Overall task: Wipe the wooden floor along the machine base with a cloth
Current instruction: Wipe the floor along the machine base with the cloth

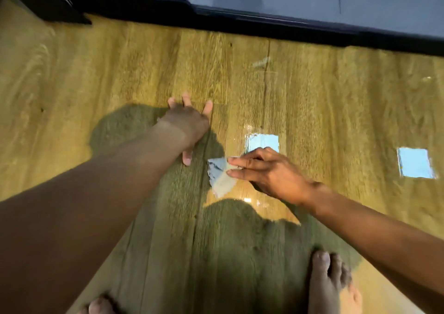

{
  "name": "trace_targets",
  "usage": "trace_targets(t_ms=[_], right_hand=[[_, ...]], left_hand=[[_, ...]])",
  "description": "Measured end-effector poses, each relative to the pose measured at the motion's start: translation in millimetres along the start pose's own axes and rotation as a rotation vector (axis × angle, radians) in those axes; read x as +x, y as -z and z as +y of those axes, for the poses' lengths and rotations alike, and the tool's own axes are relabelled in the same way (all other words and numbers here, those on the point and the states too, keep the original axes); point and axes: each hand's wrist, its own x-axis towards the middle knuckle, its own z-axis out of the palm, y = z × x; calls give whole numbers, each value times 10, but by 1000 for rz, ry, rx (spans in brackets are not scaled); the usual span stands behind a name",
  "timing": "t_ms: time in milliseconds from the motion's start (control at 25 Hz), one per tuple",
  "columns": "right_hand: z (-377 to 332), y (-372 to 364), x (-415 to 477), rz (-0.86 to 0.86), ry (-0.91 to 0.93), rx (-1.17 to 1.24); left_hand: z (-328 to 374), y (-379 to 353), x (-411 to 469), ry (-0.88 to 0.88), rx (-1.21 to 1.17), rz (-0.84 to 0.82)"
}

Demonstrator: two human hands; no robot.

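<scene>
Ok so starting on your left: your left hand (189, 126) is planted flat on the wooden floor (120, 61), fingers straight and spread, holding nothing. Looks like it's just propping you up.

Just right of its thumb is the cloth (221, 176), a small folded pale rag with a bluish edge. It fans out leftward from your right hand (266, 172), which pinches it between the straight index and middle fingers. The thumb is tucked out of sight, so I can't say what it's doing. I can't tell for sure if the rag is pressed down or a touch off the boards.

The part that matters: the rag isn't at the machine base (264, 25) at all. That black edge runs across the top of your view, left to right, dipping toward you on the right, with a wide band of bare boards between it and the cloth. So the base is straight ahead of your grip, and its long axis runs crosswise to your reach. Your left fingertips are nearer to it, but the right hand has the rag.

My guess is you'll want to push forward first, then sweep sideways along that edge.

Further right there are two bright light patches (414, 162) on the boards, one peeking out right behind your right hand.
</scene>
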Motion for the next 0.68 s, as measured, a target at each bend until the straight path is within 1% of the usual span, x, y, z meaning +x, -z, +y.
trace_targets(t_ms=[40,80,160,240,280,320,400,440,480,520,600,680], right_hand=[[220,72,166,-12,-25,16],[454,148,391,-15,-117,11],[879,243,845,33,-344,-31],[943,217,1000,51,-503,35],[855,185,956,61,-500,32],[716,136,844,82,-432,4],[527,132,606,100,-223,-22],[603,180,606,80,-156,-20],[771,253,707,56,-146,-24],[968,338,869,43,-211,-28],[1403,425,1210,110,-437,-11],[1529,386,1395,168,-644,14]], left_hand=[[-10,-22,6,2,-23,1],[-26,-43,17,5,-45,5],[-42,-62,34,22,-58,3],[-23,-70,39,29,-42,-3],[-10,-73,44,30,-27,-1],[-5,-73,53,28,-13,4],[-9,-75,64,22,-10,12],[-10,-75,59,18,-15,13],[-11,-74,48,12,-14,11],[-7,-74,34,7,-6,8],[-13,-67,25,1,9,16],[-19,-64,15,1,-13,10]])
